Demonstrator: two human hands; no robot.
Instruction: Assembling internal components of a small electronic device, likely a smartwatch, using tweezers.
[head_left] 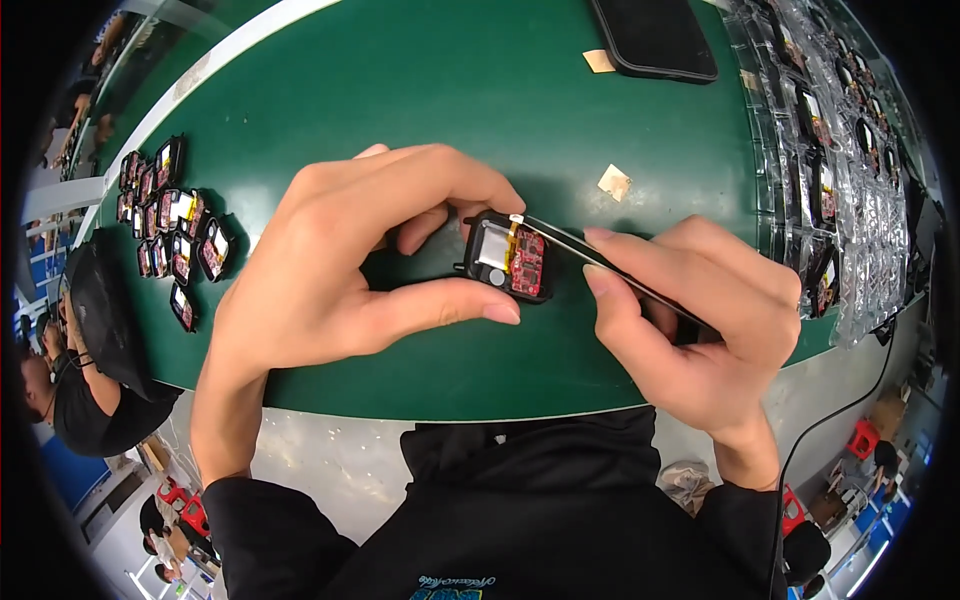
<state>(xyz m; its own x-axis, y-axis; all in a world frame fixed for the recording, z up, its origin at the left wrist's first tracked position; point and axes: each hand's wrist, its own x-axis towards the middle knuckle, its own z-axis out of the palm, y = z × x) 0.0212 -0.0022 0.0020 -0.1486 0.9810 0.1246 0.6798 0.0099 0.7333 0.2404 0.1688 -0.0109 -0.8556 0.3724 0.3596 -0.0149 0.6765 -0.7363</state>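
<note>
One open black device casing (476,262) sits over the middle of the green tabletop (400,100), whether lifted or resting I cannot tell, and the work is at its top edge, where the tweezers (575,241) reach a small white tab (516,218). Good handling here probably means keeping the casing dead still, approaching at a low slant and pressing lightly, since a slip could scratch the circuit board or nick the soft cell beside it. Inside, a silver battery cell (494,247) fills the left part, a strip of yellow tape (511,250) runs down its right side, a red circuit board (528,265) with small dark parts takes up the right, and a round silver disc (497,278) sits below the cell. The left hand (330,250) is nearly closed, bracing the casing between index finger above and thumb below; keeping both at the rim would leave the parts clear. The right hand (700,310) pinches the tweezers like a pen; whether their tips are parted is too small to tell. Farther out, similar open casings (215,250) cluster at left, a scrap of tan paper (615,182) and a black smartphone (658,38) lie beyond the hands, and clear plastic trays (870,215) holding more units line the right.
</note>
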